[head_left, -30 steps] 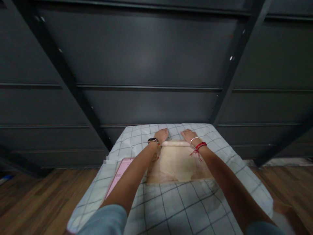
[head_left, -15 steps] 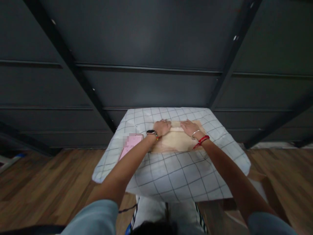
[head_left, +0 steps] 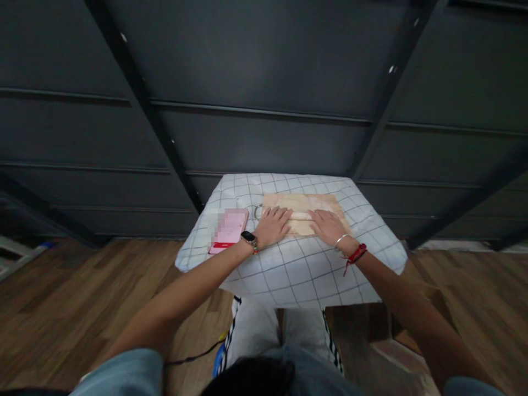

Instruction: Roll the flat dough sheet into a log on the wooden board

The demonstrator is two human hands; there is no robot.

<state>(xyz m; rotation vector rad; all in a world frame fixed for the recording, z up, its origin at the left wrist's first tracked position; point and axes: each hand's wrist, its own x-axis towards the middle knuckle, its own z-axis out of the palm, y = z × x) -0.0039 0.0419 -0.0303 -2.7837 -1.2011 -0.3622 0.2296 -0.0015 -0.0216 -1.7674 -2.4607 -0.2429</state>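
Observation:
A pale rolling pin (head_left: 300,216) lies crosswise over a flattened sheet of dough (head_left: 303,229) on a light wooden board (head_left: 305,199). My left hand (head_left: 274,225) rests flat on the pin's left end, its fingers stretched forward and slightly spread. On the right end lies my right hand (head_left: 329,225), also flat with extended fingers. Both palms hide the ends of the pin. Part of the dough is covered by the pin and hands.
A small table with a white checked cloth (head_left: 289,280) carries the board. Left of it lies a phone (head_left: 233,223) with a pink screen. Dark panels (head_left: 264,143) rise behind. On the wooden floor at right is a cardboard box (head_left: 400,330).
Both hands have drawn the rolling pin back toward me, from the board's far part to nearer its front edge. The head view has shifted slightly.

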